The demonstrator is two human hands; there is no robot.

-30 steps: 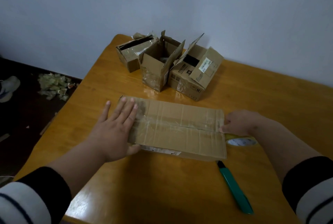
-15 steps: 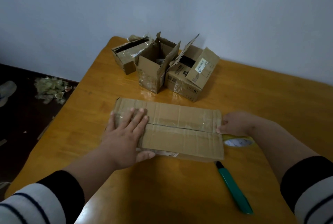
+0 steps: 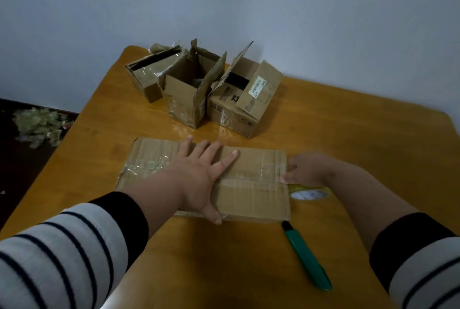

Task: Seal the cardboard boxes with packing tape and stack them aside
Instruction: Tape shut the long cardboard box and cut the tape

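A long flat cardboard box (image 3: 258, 199) lies in the middle of the wooden table (image 3: 348, 134), with clear tape running along its centre seam. My left hand (image 3: 199, 174) lies flat on the box top, fingers straight, pressing on the taped seam near its middle. At the box's right end, my right hand (image 3: 306, 169) holds the tape roll (image 3: 310, 193), which sits just below it against the box edge. Three smaller boxes with open flaps stand at the far side: left (image 3: 149, 77), middle (image 3: 186, 94) and right (image 3: 246, 99).
A green utility knife (image 3: 308, 259) lies on the table in front of the long box, to the right. The wall runs close behind the small boxes. Crumpled tape scraps (image 3: 39, 125) lie on the dark floor to the left of the table.
My left hand has slid rightward along the taped seam, from the box's left end to about its middle. My right hand has stayed at the right end with the roll.
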